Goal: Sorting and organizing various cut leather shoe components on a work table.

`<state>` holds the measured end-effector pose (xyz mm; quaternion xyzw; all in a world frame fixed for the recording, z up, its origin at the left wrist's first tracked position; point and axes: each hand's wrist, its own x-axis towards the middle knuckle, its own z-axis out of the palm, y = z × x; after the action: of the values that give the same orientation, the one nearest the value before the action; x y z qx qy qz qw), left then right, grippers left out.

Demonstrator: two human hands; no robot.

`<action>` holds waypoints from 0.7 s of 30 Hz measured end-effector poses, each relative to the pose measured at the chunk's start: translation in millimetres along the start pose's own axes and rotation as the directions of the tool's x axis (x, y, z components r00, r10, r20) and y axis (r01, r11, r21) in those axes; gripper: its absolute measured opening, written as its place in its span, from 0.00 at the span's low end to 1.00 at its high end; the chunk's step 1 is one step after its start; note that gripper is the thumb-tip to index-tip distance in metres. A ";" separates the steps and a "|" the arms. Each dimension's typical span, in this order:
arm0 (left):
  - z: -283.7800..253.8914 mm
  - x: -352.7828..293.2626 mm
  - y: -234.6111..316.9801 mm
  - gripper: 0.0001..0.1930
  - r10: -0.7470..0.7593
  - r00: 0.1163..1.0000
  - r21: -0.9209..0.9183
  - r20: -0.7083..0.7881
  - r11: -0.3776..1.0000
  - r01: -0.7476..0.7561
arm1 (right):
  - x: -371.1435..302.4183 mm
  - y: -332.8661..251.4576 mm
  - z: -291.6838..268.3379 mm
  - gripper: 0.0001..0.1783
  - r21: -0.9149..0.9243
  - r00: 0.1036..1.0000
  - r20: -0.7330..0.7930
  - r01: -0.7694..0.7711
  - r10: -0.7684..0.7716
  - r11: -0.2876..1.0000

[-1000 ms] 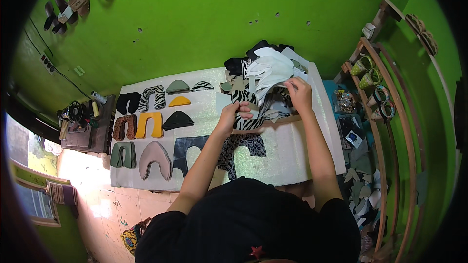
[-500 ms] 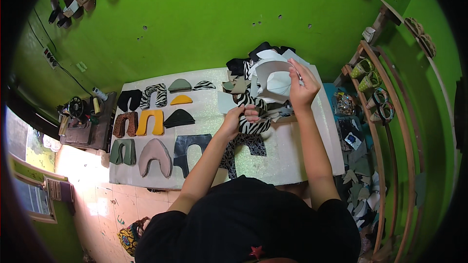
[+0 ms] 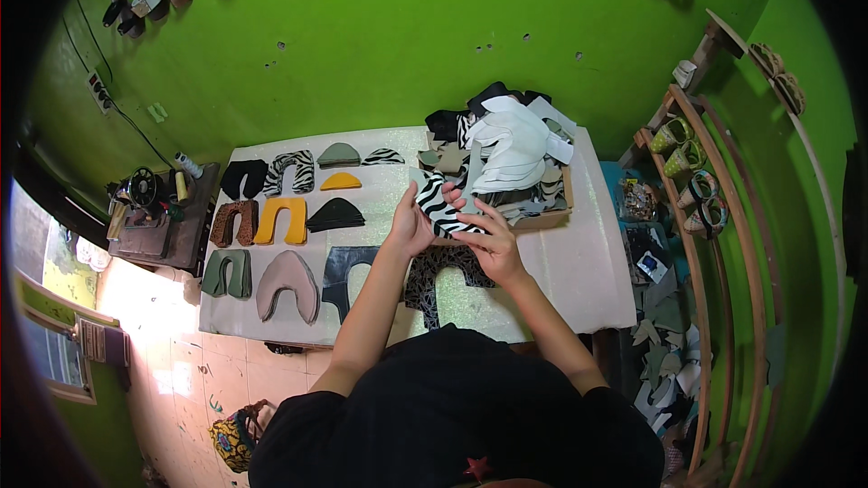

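Observation:
A curved zebra-print cut piece is held between my two hands over the middle of the table. On its left edge, my left hand is closed, with the thumb up along the side. My right hand grips the lower right end of the same piece with bent fingers. Just beyond them, white curved pieces lie heaped on a cardboard box full of scraps. Beneath my hands, a dark patterned U-shaped piece lies flat, partly covered by them.
Stacks of U-shaped and half-round pieces, including yellow and pink ones, stand in rows on the left of the table. A sewing machine is beyond its left edge. A wooden rack with sandals stands right.
My right hand has come down from the box and let go of a white curved piece, which now lies on the heap. It has joined my left hand on the zebra-print piece.

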<state>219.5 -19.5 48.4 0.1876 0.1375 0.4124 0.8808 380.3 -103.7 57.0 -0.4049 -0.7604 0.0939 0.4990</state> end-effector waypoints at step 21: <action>-27.7 -50.6 31.8 0.22 -0.138 0.989 0.292 0.061 0.949 0.115 | -1.2 -1.1 -1.5 0.14 0.317 0.845 -0.152 -0.450 0.513 0.835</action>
<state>155.6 -34.1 42.2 0.3209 0.1722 0.3228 0.8736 381.2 -105.6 57.6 -0.5208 -0.5498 0.2717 0.5939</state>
